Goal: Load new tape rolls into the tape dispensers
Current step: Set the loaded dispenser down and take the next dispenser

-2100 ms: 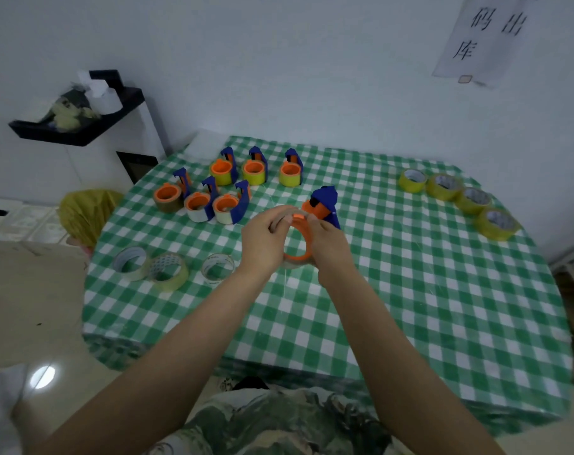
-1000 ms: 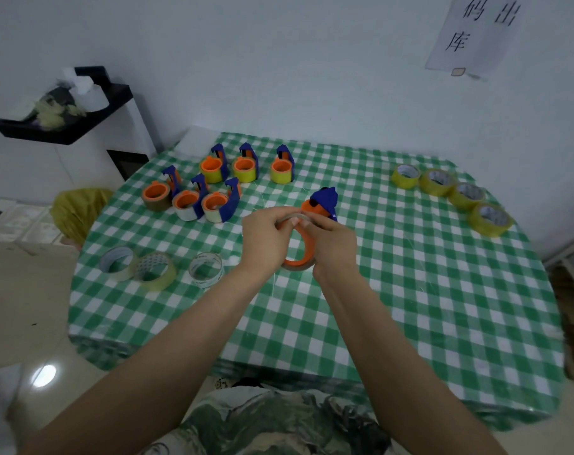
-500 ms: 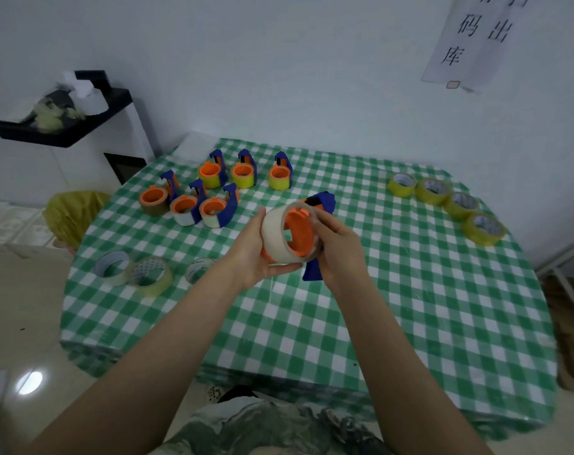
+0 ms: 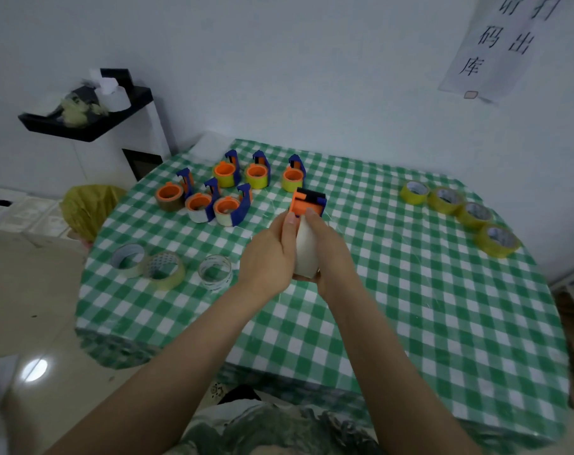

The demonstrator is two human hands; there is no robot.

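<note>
Tape roll [image 4: 304, 254], white and edge-on, is above the middle of the bench [image 4: 410, 323], gripped between the left hand [image 4: 268, 257] and the right hand [image 4: 330, 254]. Its orange and blue dispenser [image 4: 307, 201] sticks out at the far end; four yellow rolls [image 4: 474, 215] lie far right.

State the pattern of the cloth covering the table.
Green-and-white checks: a gingham tablecloth, shown best in the head view.

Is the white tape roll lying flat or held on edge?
On edge: the white tape roll shows its outer band, held between left hand and right hand.
</note>
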